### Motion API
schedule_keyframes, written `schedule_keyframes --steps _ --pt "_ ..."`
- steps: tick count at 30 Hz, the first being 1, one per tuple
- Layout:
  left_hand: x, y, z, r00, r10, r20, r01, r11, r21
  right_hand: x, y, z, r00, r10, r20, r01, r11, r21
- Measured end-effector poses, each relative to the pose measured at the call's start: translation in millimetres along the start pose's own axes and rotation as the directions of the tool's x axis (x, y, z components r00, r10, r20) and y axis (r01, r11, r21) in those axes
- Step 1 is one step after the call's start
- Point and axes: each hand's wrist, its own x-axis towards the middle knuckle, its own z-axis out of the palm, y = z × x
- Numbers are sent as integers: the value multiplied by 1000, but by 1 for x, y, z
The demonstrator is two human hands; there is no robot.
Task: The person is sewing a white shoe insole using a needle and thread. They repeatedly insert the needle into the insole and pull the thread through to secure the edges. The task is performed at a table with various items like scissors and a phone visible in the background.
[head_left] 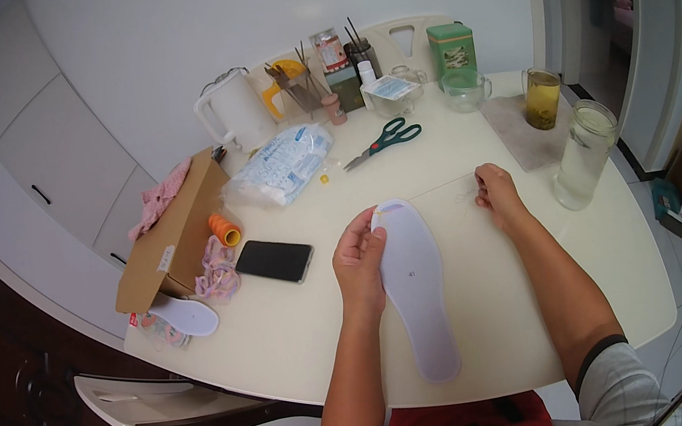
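Observation:
My left hand (pixel 360 264) grips a white shoe insole (pixel 421 308) near its upper left edge, thumb on top. The insole lies lengthwise before me and bears a small printed number. Yellow stitching (pixel 389 209) crosses its top end. A thin thread (pixel 444 185) runs taut from that end to my right hand (pixel 497 190), whose fingers are pinched together on it. Loose thin strands (pixel 465 196) hang beside those fingers. Whether a needle is in the right hand cannot be made out.
Green-handled scissors (pixel 384 141), a yellow cap (pixel 324 179) and a plastic packet (pixel 282 165) lie beyond. Leftward are a phone (pixel 275 261), an orange thread spool (pixel 225 230), a cardboard box (pixel 181 229) and another insole (pixel 189 316). A water jar (pixel 585 155) and tea glass (pixel 542 99) stand right.

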Motion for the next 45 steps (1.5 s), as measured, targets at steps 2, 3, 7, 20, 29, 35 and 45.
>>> schedule_keyframes --steps 2,3,7,20,29,35,45 --pt "-1 4 4 1000 8 -27 -9 999 -30 10 12 -10 960 -262 -104 195 885 -424" --pt "-1 6 6 999 14 -42 -16 999 -46 13 15 -14 896 -433 -98 274 714 -644" --pt "-1 4 3 1000 14 -24 -15 999 -41 -2 12 -2 710 -704 -21 366 395 -843" --pt "-6 -3 8 994 105 29 -109 944 311 -62 -14 53 579 314 752 -366 925 -104" --pt "-7 -2 11 999 -13 45 4 984 179 -54 -11 56 802 160 576 -266 959 103" --pt "-10 -2 14 998 29 62 -43 971 234 -47 12 57 846 51 531 -107 991 75" --pt "-10 -5 16 984 170 44 -176 947 271 -45 27 63 851 -169 498 264 956 -125"
